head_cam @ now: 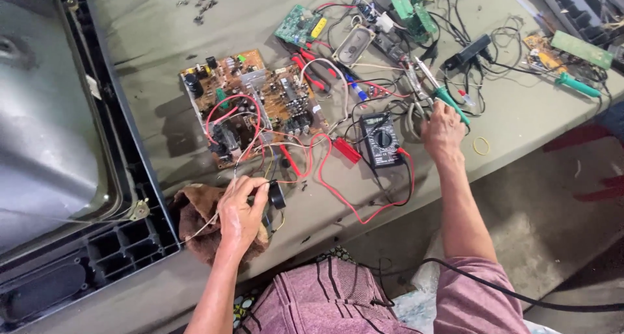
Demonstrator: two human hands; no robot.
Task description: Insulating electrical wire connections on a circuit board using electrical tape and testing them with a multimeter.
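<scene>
My left hand [240, 212] rests on a brown cloth [195, 210] at the table's near edge and pinches a small black round part [276, 195] on thin wires. Those wires run up to a brown circuit board [250, 103] with red leads. My right hand [442, 129] reaches across the table and closes on a green-handled tool [448, 97] among loose wires. A black multimeter [381, 139] with red and black leads lies between the two hands.
A large grey television tube in a black frame [130, 178] fills the left side. Small green boards [299, 25], a speaker [353, 45], a black adapter [468, 51], another green-handled tool [577, 84] and tangled cables cover the far table. Screws [201, 6] lie at the back.
</scene>
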